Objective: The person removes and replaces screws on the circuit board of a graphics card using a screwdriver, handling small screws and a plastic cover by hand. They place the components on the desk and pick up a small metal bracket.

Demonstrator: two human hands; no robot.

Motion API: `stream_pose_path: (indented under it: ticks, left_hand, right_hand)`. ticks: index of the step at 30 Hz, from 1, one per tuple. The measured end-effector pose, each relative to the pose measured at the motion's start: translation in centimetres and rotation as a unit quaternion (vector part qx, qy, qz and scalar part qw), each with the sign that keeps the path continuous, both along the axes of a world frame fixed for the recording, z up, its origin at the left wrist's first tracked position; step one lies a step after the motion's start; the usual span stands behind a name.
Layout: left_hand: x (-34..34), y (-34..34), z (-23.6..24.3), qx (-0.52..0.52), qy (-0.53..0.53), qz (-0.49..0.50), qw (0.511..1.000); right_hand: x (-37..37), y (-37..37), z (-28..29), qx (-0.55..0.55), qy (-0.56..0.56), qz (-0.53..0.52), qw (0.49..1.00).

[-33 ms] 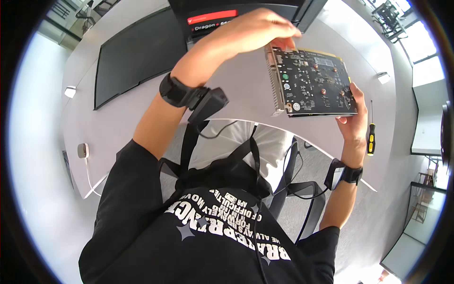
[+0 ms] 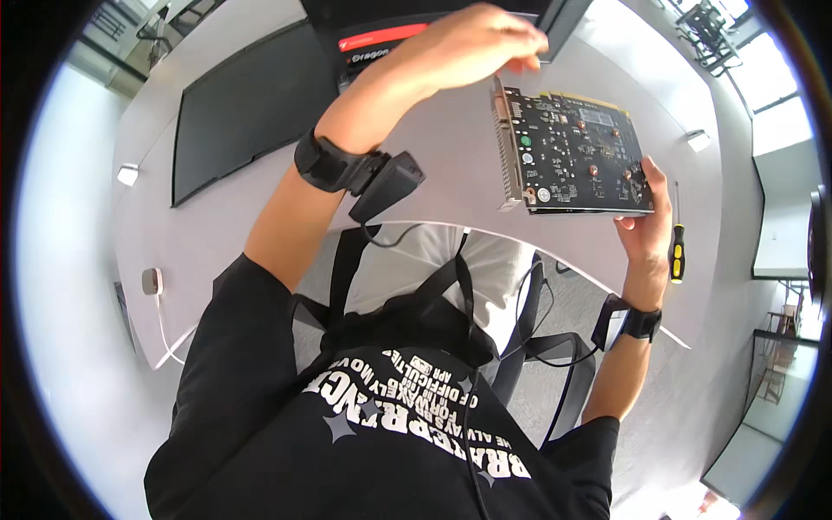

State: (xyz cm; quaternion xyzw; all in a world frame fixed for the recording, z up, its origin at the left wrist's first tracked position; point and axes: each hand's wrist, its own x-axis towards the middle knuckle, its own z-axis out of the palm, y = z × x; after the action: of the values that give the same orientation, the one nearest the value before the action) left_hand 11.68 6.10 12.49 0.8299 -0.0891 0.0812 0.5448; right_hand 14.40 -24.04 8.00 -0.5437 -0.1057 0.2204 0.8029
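A graphics card point(image 2: 572, 160) is tilted over the desk, its black circuit-board side with small screws facing me. My right hand point(image 2: 648, 212) grips it by the lower right corner, with the thumb along the edge. The metal bracket point(image 2: 505, 152) runs down its left side, and gold contacts show on the far edge. Just above the bracket's top end, apart from the card, is my left hand point(image 2: 485, 48). Its fingers are curled together; whatever they may pinch is hidden. Both wrists wear black straps with small devices.
A black flat panel point(image 2: 260, 108) lies on the pale desk point(image 2: 433, 165) at the left. Behind my left hand is a dark case or box with a red strip point(image 2: 373, 39). A yellow-and-black screwdriver point(image 2: 678, 256) lies at the right. A small corded device point(image 2: 152, 281) sits near the left edge.
My left hand has lifted slightly away from the card's upper left corner, where its fingers were touching. The right hand still holds the card in nearly the same place.
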Motion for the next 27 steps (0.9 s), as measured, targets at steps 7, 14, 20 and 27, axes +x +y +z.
stream_pose_path:
  ticks: [7, 14, 20, 27]
  left_hand:
    - [5.4, -7.1, 10.8, -0.113, -0.165, -0.081, 0.976]
    - [7.8, -18.4, 12.6, -0.250, -0.259, -0.186, 0.914]
    - [13.5, -27.7, 16.0, -0.147, -0.524, -0.054, 0.837]
    - [21.0, -27.1, 12.2, -0.167, -0.554, 0.067, 0.813]
  right_hand:
    - [-0.8, -7.5, -1.3, 0.095, 0.021, -0.149, 0.984]
    - [-2.1, -14.1, -1.6, 0.174, -0.005, -0.251, 0.952]
    - [-3.0, -19.4, -1.6, 0.211, -0.064, -0.327, 0.919]
    - [-4.6, -19.7, -3.2, 0.266, -0.070, -0.319, 0.907]
